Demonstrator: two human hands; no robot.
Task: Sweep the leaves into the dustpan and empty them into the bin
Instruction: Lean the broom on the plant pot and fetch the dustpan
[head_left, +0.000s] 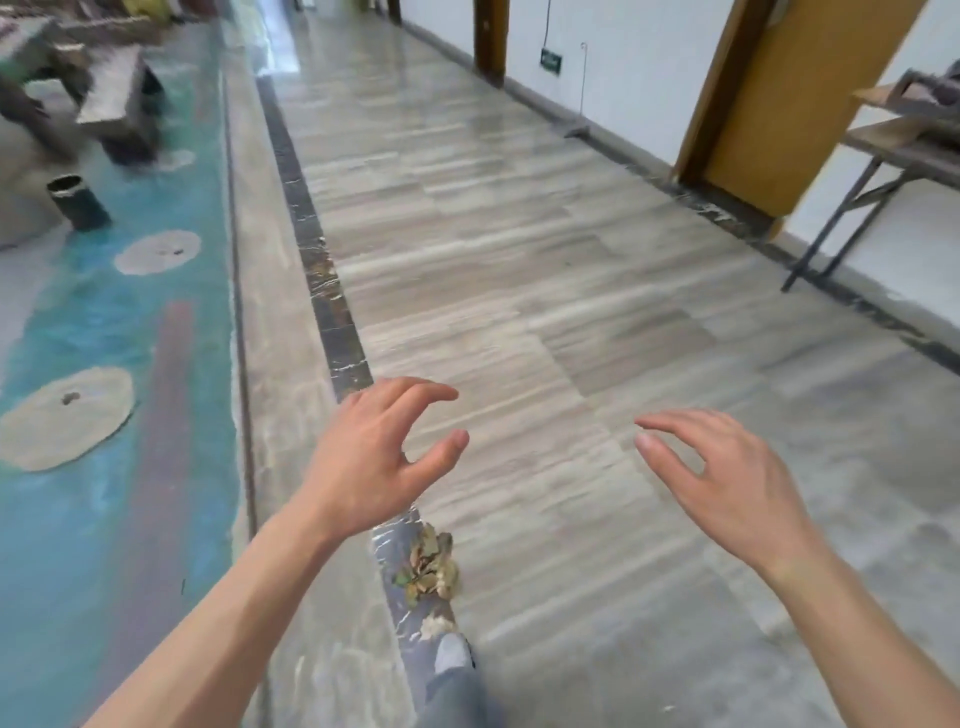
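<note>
1. Leaves: a small clump of dry, curled leaves, tan and olive, lies on the floor at the edge of the dark marble strip, just below the left hand and just ahead of a grey shoe.
2. Left hand: held out palm down over the floor, forearm bare. Fingers curved and apart, thumb out below them, a loose open claw gripping nothing.
3. Right hand: likewise stretched forward, palm down and tilted inward. Fingers lightly curved and parted, thumb separate; empty.
4. The two hands are well apart, thumbs facing one another, both above the floor and touching nothing.
5. Floor: polished stone tiles, grey-beige with streaked grain, glossy with reflections toward the far end.
6. Left of the strip: a rough teal painted surface with pale, flat rounded patches; a dark short cylinder stands on it.
7. Right side: white wall, yellow-brown door, and a folding table with thin dark metal legs.
</note>
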